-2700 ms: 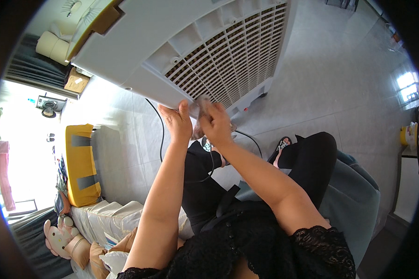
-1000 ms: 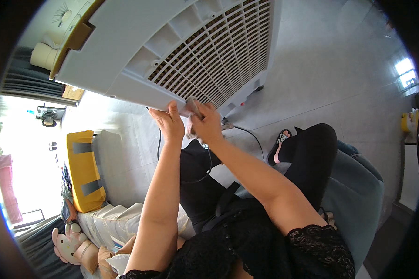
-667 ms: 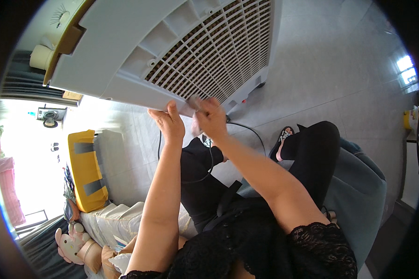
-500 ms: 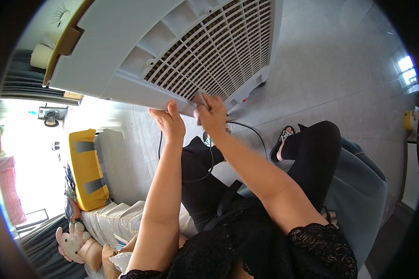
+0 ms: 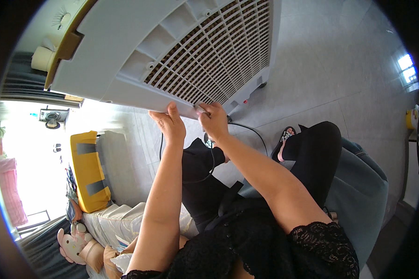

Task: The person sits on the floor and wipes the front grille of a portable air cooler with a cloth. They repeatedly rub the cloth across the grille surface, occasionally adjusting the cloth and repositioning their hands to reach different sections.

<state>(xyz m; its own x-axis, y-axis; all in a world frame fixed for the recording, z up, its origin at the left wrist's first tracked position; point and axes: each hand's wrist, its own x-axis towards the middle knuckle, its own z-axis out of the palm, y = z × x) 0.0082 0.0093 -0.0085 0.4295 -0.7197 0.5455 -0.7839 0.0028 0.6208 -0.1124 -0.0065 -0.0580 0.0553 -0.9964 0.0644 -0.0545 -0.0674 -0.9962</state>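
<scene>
A large white air cooler (image 5: 102, 69) with a slatted back grille (image 5: 214, 53) fills the top of the view. My left hand (image 5: 172, 125) grips its near lower edge, thumb up against the back face and fingers along the side. Just right of it, my right hand (image 5: 214, 122) is closed on a small greyish cloth (image 5: 200, 108), pressed at the frame below the grille. Most of the cloth is hidden by my fingers. A black power cord (image 5: 253, 129) loops below the cooler and past my legs.
I sit on a blue-grey seat (image 5: 363, 195), legs apart. A yellow and grey padded piece (image 5: 84, 160) stands at left beside a covered sofa (image 5: 116, 221) with a pink plush toy (image 5: 74, 244). Grey tiled floor (image 5: 316, 60) extends to the right of the cooler, whose caster (image 5: 262, 85) shows.
My right hand has moved slightly down from the grille slats toward the frame's lower edge, and less of the cloth shows. My left hand keeps its place on the edge.
</scene>
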